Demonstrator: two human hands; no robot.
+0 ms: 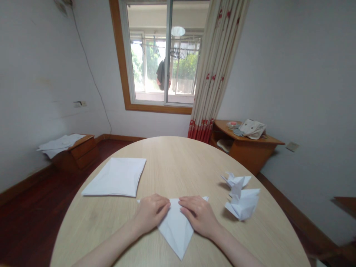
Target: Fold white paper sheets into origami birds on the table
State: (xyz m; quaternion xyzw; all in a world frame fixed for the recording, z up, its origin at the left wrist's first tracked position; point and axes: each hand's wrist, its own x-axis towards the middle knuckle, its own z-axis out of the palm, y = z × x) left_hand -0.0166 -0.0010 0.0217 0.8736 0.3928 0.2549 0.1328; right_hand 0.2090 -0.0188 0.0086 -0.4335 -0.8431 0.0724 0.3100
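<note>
A folded sheet of white paper [177, 231] lies on the round table in front of me, its pointed end toward me and creases across its face. My left hand [154, 212] covers its left side, fingers curled together and gripping the paper against the tabletop. On the opposite side my right hand [198, 214] grips it the same way, thumb and fingers bent over the paper. Small corners of the sheet stick out beyond both hands. What lies beneath the palms is hidden.
A stack of white paper [114, 177] lies at the table's left. Two folded paper figures [236, 180] [244, 204] stand at the right, close together. The round wooden table [178, 163] curves away toward a window, a curtain [215, 70] and a corner desk [247, 148].
</note>
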